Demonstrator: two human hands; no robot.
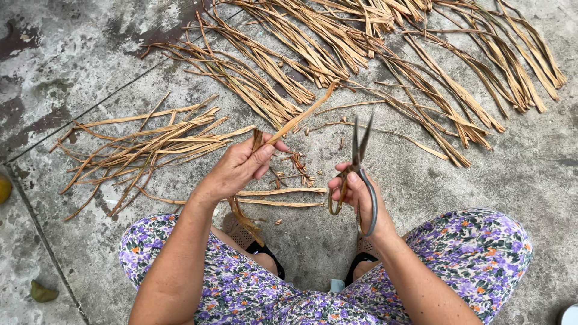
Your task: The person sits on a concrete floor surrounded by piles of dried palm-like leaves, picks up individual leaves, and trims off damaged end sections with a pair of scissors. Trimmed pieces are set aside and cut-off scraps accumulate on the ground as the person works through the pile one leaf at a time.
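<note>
Strip [299,116]: dried tan leaf strip, pinched in left hand [239,165], thumb and fingers closed on it near its lower part; upper end angles up-right toward the leaf rows, lower end hangs down past the wrist toward the knee. Right hand [359,195] grips scissors [360,174], fingers closed through the loops; blades point up, slightly parted, tips just short of the strip, not touching. Loose pile [141,147] lies left of the left hand, near. Long rows [385,54] fan across the top, running to the frame's upper and right edges. Short offcuts [298,165] sit between the hands. Bare concrete floor [530,174] right of the scissors is open; a seam in the floor runs diagonally at left.
</note>
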